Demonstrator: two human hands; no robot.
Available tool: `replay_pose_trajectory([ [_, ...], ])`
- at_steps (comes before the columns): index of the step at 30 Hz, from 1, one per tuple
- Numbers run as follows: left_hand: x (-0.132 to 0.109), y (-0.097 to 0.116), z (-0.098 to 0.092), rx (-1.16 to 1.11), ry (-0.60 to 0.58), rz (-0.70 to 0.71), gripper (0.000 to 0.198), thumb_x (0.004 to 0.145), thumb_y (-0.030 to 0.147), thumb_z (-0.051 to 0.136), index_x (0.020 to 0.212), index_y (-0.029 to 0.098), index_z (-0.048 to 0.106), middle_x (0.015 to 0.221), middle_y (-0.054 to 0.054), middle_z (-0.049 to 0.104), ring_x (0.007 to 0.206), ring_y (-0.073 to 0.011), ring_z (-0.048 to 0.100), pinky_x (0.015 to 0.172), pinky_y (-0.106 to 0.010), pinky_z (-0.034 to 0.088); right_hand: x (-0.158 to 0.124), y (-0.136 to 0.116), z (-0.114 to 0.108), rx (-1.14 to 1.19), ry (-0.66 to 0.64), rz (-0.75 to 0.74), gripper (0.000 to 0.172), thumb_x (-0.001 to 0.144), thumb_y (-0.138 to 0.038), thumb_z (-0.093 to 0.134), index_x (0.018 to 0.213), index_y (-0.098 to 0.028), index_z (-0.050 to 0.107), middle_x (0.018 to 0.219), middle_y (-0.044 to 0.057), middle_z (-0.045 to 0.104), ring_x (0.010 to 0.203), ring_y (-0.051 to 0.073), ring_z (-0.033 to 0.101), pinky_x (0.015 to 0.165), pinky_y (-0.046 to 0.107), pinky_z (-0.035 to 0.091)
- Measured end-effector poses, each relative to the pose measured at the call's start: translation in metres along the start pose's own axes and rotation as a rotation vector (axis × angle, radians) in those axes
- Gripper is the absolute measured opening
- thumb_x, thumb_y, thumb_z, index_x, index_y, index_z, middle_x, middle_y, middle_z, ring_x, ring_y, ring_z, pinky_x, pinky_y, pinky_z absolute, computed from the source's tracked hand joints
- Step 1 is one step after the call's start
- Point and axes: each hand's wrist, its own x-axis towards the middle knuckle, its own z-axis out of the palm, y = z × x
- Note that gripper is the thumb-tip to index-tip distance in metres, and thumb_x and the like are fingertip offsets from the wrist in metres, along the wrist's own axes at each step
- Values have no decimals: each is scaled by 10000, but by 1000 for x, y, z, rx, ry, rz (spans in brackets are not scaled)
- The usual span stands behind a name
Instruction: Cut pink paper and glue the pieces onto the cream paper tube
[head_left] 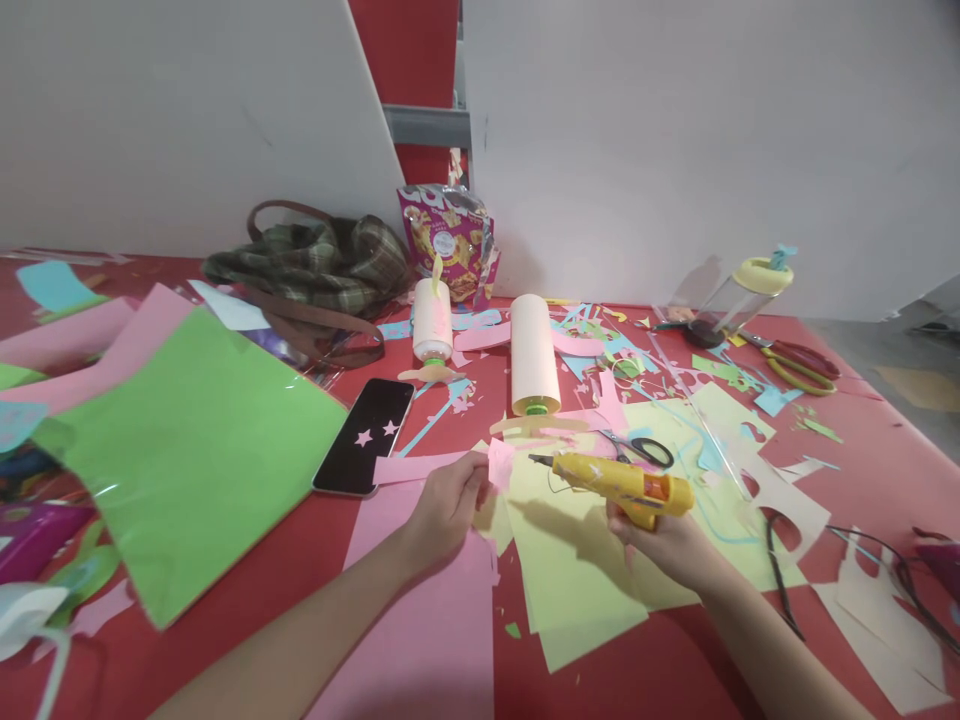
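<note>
Between thumb and fingers, my left hand point(444, 508) pinches a small pink paper piece point(501, 465). My right hand point(664, 540) is wrapped round the handle of a yellow glue gun point(611, 482); its nozzle points left at the pink piece, a short gap away. Just beyond lies a large cream paper-covered cylinder point(534, 355) with pink strips at both sides, and a smaller cylinder point(433, 325) sits to its left. Black-handled scissors point(649, 452) lie behind the glue gun. Pink paper point(420, 590) and pale yellow sheets point(570, 580) are under my hands.
A phone point(366, 440) with two pink stars lies left. Further left is a large green sheet point(202, 450). A plaid bag point(315, 265) and a snack bag point(450, 240) stand at the back. Right are a clear bottle point(739, 300), red-and-yellow-handled pliers point(799, 365) and a black cable point(780, 570).
</note>
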Motion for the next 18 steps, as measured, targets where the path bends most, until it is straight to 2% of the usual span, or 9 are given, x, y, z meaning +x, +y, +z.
replay_pose_trajectory([
  [13,1,1,1,-25,7,-7,211,799,195,286,697,172,470,494,40,422,429,-99,397,450,-202,300,-1,4,1,68,11,-5,199,739,-321,493,592,-194,451,569,-17,446,541,123,461,519,263,431],
  [18,1,2,0,-24,4,-13,223,810,202,278,706,171,473,498,40,417,434,-98,400,450,-201,300,-1,6,1,168,-17,29,164,747,-342,490,810,-192,512,639,-11,457,532,110,484,489,246,452],
])
